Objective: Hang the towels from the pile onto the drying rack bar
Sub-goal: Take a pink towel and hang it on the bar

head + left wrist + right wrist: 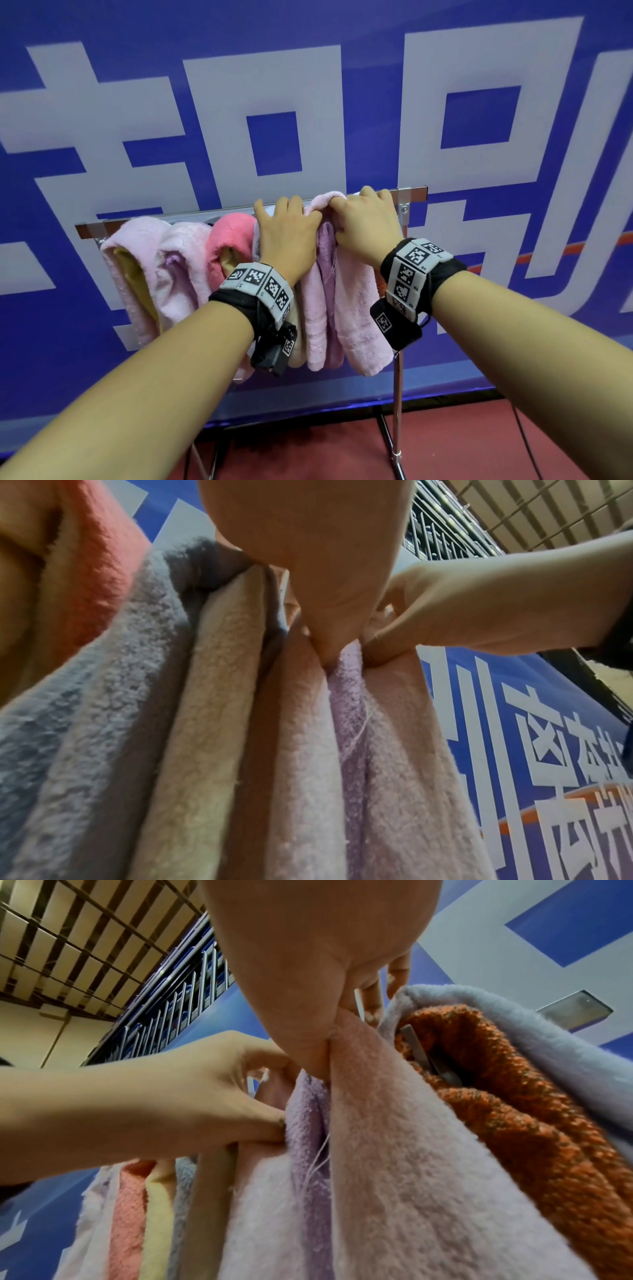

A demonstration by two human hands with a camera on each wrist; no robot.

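Blue banner wall with large white characters [308, 102] fills the background behind everything; its upper and side reaches are cut off by the frame. Dark red floor [462, 442] below it, partly hidden by both forearms.

Metal drying rack bar [412, 190] runs in front of the banner, tilted in the head view, right end higher. Only its two ends show bare; the middle is buried under cloth. One chrome upright [397, 404] drops from the bar's right end to the floor; the left support is hidden.

Row of fluffy towels draped over the bar: pale pink towel [137, 274] nearest the bar's left end, coral pink towel [233, 236] next, then a light pink and lilac towel [356, 308] toward the right end. An orange terry towel [496, 1096] hangs beyond it, nearly hidden in the head view. No pile is in view.

Left hand [287, 236] rests over the bar between the coral towel and the pink-lilac one, fingers curled over the top, thumb pressing into folds. Right hand [366, 226] grips the pink-lilac towel at the bar, thumb and fingers pinching the cloth.

Bare bar remains only right of the right hand, a short stretch to the end.
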